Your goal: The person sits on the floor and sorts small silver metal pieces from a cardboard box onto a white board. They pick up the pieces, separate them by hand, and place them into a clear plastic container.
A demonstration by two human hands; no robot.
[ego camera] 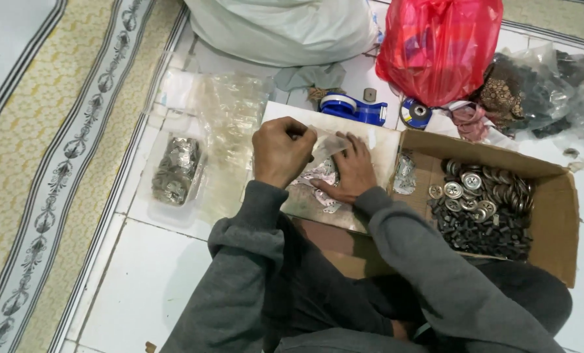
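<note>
Grey sleeves fill the 6 o'clock edge of my view, running up to both hands at centre. I see the left hand (280, 151) curled into a loose fist, its fingertips pinching the top edge of a small clear plastic bag (326, 145). The right hand (353, 170) lies flat, palm down, pressing the bag and some small metal pieces (317, 176) against a pale board (377, 140).

At 3 o'clock from the hands stands an open cardboard box (557, 216). Inside it I note round silver buttons (478, 189) heaped toward the far side and small black pieces (481, 229) toward the near side. One small filled clear packet (404, 174) rests against the box's left wall.

At 9 o'clock a clear bag of silver buttons (176, 170) lies on the white tiled floor (154, 281), with loose clear plastic sheets (230, 114) just beyond it. At 12 o'clock, touching the board's far edge, sits a blue tape dispenser (353, 108). A red plastic bag (439, 46) stands at 1 o'clock, a large white sack (285, 29) at 12. A dark, clear-wrapped bundle (534, 91) lies at 2 o'clock. A patterned mat (43, 150) covers the far 9 o'clock side.
</note>
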